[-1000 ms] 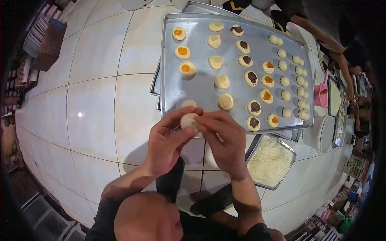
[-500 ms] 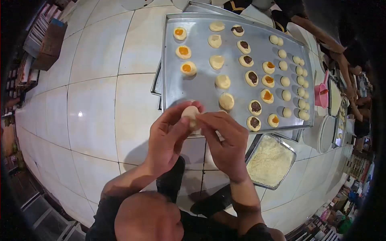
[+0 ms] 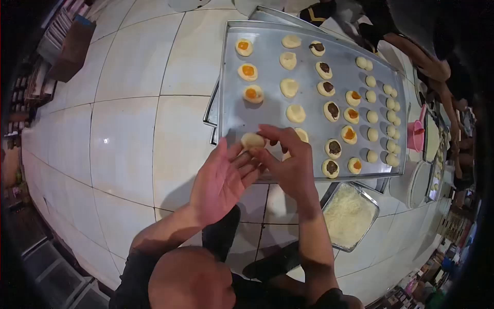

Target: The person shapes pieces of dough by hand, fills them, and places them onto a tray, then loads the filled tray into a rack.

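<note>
Over the lower left of the metal tray [image 3: 242, 116], a pale piece of dough [image 3: 252, 140] is pinched by my right hand [image 3: 288, 159]. Palm up beneath it, my left hand [image 3: 218, 180] has its fingers spread, its fingertips near the dough's underside. Rows of dough lie on the tray: some with orange filling [image 3: 248, 72], some with dark filling [image 3: 333, 109], some pressed and unfilled [image 3: 289, 87], and several round balls [image 3: 372, 134] at the right. My right hand partly covers a piece near the front edge.
A smaller pan of pale yellow shreds [image 3: 350, 216] sits on the tiled floor below the tray. At the right are a pink cup [image 3: 416, 135] and a white round container [image 3: 419, 183]. Another person's arm [image 3: 419, 56] shows at the upper right. A cardboard box [image 3: 73, 49] stands upper left.
My left hand has opened out from around the dough, its palm now showing. The dough is now in my right hand's fingers, slightly further right. The whole view has shifted a little.
</note>
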Motion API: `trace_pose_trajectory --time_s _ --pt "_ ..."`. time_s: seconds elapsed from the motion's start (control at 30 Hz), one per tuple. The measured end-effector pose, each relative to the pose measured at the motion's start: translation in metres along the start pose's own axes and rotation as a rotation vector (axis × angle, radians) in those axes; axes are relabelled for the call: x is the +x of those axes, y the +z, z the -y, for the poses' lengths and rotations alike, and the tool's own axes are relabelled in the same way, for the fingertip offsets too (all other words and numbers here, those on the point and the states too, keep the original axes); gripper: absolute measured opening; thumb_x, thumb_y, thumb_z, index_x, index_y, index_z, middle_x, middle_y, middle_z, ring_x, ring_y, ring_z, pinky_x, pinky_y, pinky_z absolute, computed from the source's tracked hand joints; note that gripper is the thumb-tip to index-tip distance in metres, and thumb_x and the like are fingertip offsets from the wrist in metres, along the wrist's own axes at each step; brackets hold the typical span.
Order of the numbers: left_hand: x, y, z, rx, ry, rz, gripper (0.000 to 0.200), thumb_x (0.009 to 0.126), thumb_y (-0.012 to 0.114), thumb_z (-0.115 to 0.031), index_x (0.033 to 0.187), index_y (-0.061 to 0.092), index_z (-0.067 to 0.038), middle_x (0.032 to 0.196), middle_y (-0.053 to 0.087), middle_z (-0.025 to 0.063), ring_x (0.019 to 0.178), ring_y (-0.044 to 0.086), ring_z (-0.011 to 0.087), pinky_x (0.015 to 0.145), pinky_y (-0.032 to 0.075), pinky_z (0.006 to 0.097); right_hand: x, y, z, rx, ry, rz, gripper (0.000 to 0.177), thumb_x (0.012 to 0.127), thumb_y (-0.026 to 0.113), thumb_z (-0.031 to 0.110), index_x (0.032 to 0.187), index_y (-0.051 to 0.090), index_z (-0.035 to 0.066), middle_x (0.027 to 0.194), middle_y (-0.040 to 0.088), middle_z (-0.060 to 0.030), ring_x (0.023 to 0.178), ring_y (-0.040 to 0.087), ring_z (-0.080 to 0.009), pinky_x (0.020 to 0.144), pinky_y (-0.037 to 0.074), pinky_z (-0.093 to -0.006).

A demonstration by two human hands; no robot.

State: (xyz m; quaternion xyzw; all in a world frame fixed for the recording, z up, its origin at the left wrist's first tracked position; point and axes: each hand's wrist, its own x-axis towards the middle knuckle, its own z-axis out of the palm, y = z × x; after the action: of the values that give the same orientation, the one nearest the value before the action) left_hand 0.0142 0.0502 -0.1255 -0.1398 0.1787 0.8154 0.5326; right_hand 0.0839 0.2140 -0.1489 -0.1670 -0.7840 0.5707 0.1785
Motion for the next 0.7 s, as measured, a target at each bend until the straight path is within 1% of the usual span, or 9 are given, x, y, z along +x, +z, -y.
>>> trace_pose_trajectory --time_s 0.07,0.2,0.27,0.3,0.37,0.4,0.53,0.57,0.7 --pt "0.003 0.000 -0.002 -0.042 -0.010 0.032 0.048 0.110 0.042 -0.028 0.145 0.044 0.006 0.138 0.057 0.0200 0.130 0.055 0.0268 0.117 0.040 0.0393 0.005 0.002 -0.003 -0.029 -0.006 -0.012 0.034 0.080 0.079 0.002 0.112 0.072 0.006 0.094 0.070 -0.0080 0.075 0.058 -0.0157 0.068 0.049 -0.0289" --pt "0.014 0.004 -0.003 0.327 0.424 -0.296 0.050 0.111 0.039 -0.031 0.147 0.044 0.004 0.147 0.052 0.0201 0.136 0.050 0.0287 0.119 0.037 0.0403 0.034 0.004 -0.019 0.111 0.435 0.034 0.036 0.081 0.080 0.008 0.115 0.069 0.006 0.093 0.070 -0.0088 0.076 0.059 -0.0182 0.070 0.049 -0.0304" --pt "0.018 -0.002 -0.008 0.379 0.433 -0.265 0.048 0.110 0.041 -0.029 0.146 0.045 0.003 0.149 0.050 0.0199 0.137 0.049 0.0286 0.119 0.036 0.0400 0.038 0.011 -0.030 -0.153 0.376 0.099 0.034 0.084 0.077 0.015 0.116 0.068 0.006 0.092 0.070 -0.0101 0.078 0.061 -0.0213 0.070 0.050 -0.0331" --pt "0.021 -0.007 -0.011 0.432 0.441 -0.231 0.047 0.110 0.042 -0.027 0.146 0.046 0.002 0.150 0.049 0.0197 0.139 0.048 0.0285 0.119 0.036 0.0397 0.037 0.018 -0.040 -0.251 0.216 0.098 0.034 0.086 0.074 0.019 0.116 0.068 0.005 0.092 0.071 -0.0118 0.076 0.061 -0.0254 0.070 0.050 -0.0375" --pt "0.028 -0.017 -0.015 0.538 0.455 -0.164 0.044 0.109 0.046 -0.023 0.145 0.049 0.001 0.154 0.047 0.0192 0.141 0.046 0.0283 0.120 0.034 0.0390 0.037 0.027 -0.057 -0.442 -0.094 0.084 0.032 0.087 0.071 0.016 0.116 0.068 0.004 0.092 0.069 -0.0137 0.078 0.060 -0.0290 0.072 0.049 -0.0408" --pt "0.032 -0.020 -0.016 0.536 0.456 -0.167 0.044 0.109 0.046 -0.023 0.145 0.049 0.001 0.154 0.047 0.0192 0.141 0.046 0.0283 0.120 0.034 0.0390 0.039 0.026 -0.059 -0.442 -0.094 0.087 0.032 0.087 0.071 0.016 0.116 0.068 0.004 0.092 0.069 -0.0137 0.078 0.060 -0.0290 0.072 0.049 -0.0408" --pt "0.049 -0.032 -0.013 1.101 0.500 -0.107 0.037 0.105 0.052 -0.012 0.139 0.056 0.001 0.154 0.047 0.0186 0.142 0.046 0.0269 0.119 0.034 0.0364 0.050 0.019 -0.063 -0.581 -0.165 -0.162 0.038 0.085 0.071 0.015 0.121 0.067 0.002 0.091 0.069 -0.0126 0.078 0.060 -0.0288 0.075 0.050 -0.0386" --pt "0.053 -0.034 -0.012 1.099 0.500 -0.110 0.037 0.105 0.052 -0.012 0.139 0.056 0.001 0.154 0.047 0.0186 0.142 0.046 0.0269 0.119 0.034 0.0364 0.057 0.019 -0.066 -0.581 -0.165 -0.159 0.038 0.085 0.071 0.015 0.121 0.067 0.002 0.091 0.069 -0.0126 0.078 0.060 -0.0288 0.075 0.050 -0.0386" --pt "0.064 -0.039 -0.011 1.418 0.470 -0.068 0.036 0.101 0.055 -0.004 0.137 0.058 0.002 0.153 0.048 0.0191 0.142 0.045 0.0256 0.119 0.034 0.0334 0.102 0.025 -0.078 -0.372 -0.008 0.015 0.028 0.087 0.066 0.011 0.114 0.068 0.003 0.088 0.062 -0.0139 0.082 0.059 -0.0302 0.075 0.048 -0.0413"
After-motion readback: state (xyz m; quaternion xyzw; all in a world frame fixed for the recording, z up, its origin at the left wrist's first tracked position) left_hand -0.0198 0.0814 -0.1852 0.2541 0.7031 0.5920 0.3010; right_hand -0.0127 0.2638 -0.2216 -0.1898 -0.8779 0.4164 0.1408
